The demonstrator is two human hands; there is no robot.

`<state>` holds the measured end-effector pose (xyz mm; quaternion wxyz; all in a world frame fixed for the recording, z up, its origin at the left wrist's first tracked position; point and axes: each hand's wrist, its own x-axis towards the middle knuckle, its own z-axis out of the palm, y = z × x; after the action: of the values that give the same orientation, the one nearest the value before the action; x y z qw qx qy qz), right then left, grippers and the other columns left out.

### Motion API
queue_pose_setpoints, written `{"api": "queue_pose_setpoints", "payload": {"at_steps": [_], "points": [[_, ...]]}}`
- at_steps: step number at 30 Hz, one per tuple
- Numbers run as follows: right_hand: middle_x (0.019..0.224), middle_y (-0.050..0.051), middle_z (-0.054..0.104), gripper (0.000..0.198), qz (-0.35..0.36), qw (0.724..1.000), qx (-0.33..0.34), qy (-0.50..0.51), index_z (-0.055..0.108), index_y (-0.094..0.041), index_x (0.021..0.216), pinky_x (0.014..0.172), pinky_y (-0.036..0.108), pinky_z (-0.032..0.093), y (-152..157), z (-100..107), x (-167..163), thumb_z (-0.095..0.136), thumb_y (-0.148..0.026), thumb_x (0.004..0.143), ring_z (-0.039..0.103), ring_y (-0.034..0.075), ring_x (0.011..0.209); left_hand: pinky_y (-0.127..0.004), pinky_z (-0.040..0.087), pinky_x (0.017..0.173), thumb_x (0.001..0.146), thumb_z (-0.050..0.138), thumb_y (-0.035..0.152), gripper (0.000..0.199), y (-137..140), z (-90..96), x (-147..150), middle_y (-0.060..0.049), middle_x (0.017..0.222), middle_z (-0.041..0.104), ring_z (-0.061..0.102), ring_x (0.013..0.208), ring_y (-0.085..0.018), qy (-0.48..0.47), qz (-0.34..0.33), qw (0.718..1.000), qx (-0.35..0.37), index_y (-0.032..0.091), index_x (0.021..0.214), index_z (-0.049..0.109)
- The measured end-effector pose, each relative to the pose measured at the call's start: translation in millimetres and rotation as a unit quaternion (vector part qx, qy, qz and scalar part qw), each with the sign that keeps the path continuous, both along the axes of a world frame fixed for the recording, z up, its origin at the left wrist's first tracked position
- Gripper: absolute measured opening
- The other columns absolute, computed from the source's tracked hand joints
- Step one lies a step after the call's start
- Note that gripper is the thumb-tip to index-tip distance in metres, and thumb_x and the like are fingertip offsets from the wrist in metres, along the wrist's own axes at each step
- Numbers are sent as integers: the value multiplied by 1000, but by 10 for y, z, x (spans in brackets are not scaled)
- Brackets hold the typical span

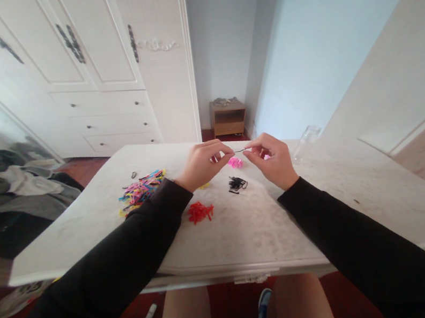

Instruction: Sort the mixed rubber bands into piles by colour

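Above the far part of the white table point(227, 248), a thin black rubber band point(239, 150) is stretched between my two hands. My left hand point(205, 163) pinches one end with thumb and fingertips, and my right hand point(274, 158) pinches the other. Just below them lie a small pink pile point(235, 162) and a black pile point(237, 183) of bands. Nearer to me is a red pile point(200, 212). A mixed multicoloured pile point(142, 188) sits left of my left hand, partly behind my sleeve. A bit of yellow point(204, 186) shows below my left wrist.
A clear glass container point(307, 141) stands at the table's back right. One dark loop point(133, 175) lies apart near the mixed pile. Beyond are a white wardrobe point(107, 111), a small wooden cabinet point(229, 118) and heaped clothes point(4, 183) on the left.
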<state>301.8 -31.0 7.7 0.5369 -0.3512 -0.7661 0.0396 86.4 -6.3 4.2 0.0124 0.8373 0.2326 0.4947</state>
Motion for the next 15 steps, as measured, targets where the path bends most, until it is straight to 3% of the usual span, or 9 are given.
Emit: {"api": "queue_pose_setpoints", "payload": {"at_steps": [15], "points": [[72,-2,58,10,0,1000,7,-11,69,-21,80,54,25,41,-23,34,-14,69,-25,89,52,10,62,-20,47,59,91,66,21,11,-1,-13,10,-1,76,70,58,58,-7,-2,-1,1000,6,17,85,74]]}}
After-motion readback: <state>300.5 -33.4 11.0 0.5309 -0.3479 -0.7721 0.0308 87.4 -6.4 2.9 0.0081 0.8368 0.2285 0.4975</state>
